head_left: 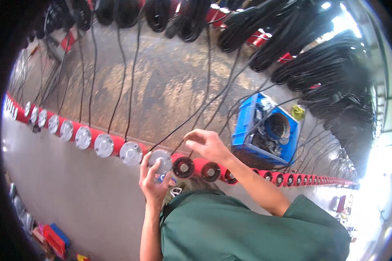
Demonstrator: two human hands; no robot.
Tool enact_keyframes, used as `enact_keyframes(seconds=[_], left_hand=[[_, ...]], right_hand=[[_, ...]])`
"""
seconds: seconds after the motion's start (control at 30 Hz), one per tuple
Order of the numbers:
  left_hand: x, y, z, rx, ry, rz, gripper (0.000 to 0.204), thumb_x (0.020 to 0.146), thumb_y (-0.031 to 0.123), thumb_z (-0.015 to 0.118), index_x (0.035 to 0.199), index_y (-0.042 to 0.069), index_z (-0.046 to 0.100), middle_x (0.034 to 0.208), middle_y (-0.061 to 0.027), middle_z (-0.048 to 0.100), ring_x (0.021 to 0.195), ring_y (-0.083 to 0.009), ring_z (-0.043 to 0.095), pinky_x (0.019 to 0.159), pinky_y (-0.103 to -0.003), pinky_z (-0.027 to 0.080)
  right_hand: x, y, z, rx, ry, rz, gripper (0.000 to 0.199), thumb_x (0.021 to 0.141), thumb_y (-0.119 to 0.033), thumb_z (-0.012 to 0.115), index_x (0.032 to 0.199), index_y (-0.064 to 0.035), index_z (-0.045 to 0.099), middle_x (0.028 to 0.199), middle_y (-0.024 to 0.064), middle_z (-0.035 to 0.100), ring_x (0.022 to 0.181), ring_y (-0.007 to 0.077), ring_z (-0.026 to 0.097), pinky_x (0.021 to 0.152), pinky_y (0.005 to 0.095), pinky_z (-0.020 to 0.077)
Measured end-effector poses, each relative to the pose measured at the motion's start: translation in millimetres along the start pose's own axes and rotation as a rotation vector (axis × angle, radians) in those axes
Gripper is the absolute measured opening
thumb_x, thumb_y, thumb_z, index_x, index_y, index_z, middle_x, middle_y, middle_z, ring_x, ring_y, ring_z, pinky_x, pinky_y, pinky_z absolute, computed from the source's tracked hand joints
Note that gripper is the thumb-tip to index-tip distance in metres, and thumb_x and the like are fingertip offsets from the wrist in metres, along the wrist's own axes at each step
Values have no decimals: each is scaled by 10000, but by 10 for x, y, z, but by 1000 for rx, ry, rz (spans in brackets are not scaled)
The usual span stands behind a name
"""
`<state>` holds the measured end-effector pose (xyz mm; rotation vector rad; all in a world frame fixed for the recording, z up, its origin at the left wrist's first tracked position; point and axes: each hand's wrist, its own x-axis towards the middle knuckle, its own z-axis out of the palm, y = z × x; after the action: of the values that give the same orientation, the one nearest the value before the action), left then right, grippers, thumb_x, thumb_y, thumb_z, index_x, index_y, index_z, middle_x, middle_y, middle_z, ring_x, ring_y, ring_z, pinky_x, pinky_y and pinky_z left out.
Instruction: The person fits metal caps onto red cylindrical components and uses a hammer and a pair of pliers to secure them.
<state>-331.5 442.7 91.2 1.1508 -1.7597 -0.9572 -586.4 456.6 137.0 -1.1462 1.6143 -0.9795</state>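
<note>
A long row of red cylinders crosses the view. Those to the left wear round silver end covers point(131, 153); those to the right show dark open ends with a metal centre point(183, 167). My left hand point(153, 185) is closed around the edge of a silver end cover point(161, 161) at the end of a cylinder, its fingers spread over the rim. Something small and blue shows by its thumb. My right hand point(208, 145) hovers above the neighbouring open cylinders, fingers bent and apart, with nothing visible in it.
A blue crate point(244, 124) with metal parts and a large ring stands beyond the row. Black cables point(133, 87) run from the cylinders across the stained floor to hanging black cable coils point(335, 61). Red and blue bins point(54, 239) lie at lower left.
</note>
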Motion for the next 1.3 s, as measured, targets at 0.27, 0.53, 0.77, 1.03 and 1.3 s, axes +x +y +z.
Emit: enact_keyframes(seconds=[0.27,0.53,0.77,1.03,1.3], left_hand=[[-30,-81,76,34,15,151,513,672,-22,872,1157,43,718,1472,-230,598,1305,-430,625,1060,-483,535],[-18,-60,79,69,4,182,702,692,21,857,1352,43,620,1472,-219,578,1363,-424,561,1138,-504,465],[-29,-170,78,42,53,149,907,689,133,920,1489,-3,514,1465,-214,577,1388,-395,540,1183,-500,416],[-75,-225,172,-21,86,136,945,680,163,941,1498,2,496,1473,-207,566,1392,-388,535,1194,-490,404],[-100,-221,294,-82,75,86,848,752,103,892,1494,-2,495,1451,-188,567,1382,-348,532,1206,-463,381]], right_hand=[[-956,1463,-2483,-276,1032,337,292,952,-261,693,997,22,751,890,160,775,807,201,742,753,354,566],[-1704,2217,-3083,-972,166,867,602,849,-474,756,1174,33,760,1276,282,714,1219,409,686,1040,463,552],[-1469,1772,-2916,-1083,105,887,652,815,-489,832,1204,25,730,1183,261,751,1170,398,712,971,492,587],[-1729,970,-2636,-1241,429,508,408,803,-422,814,1026,-82,776,992,196,781,910,387,766,804,500,604],[-1499,941,-2564,-1520,48,675,469,788,-551,748,919,-112,850,919,126,811,913,285,794,773,412,623]])
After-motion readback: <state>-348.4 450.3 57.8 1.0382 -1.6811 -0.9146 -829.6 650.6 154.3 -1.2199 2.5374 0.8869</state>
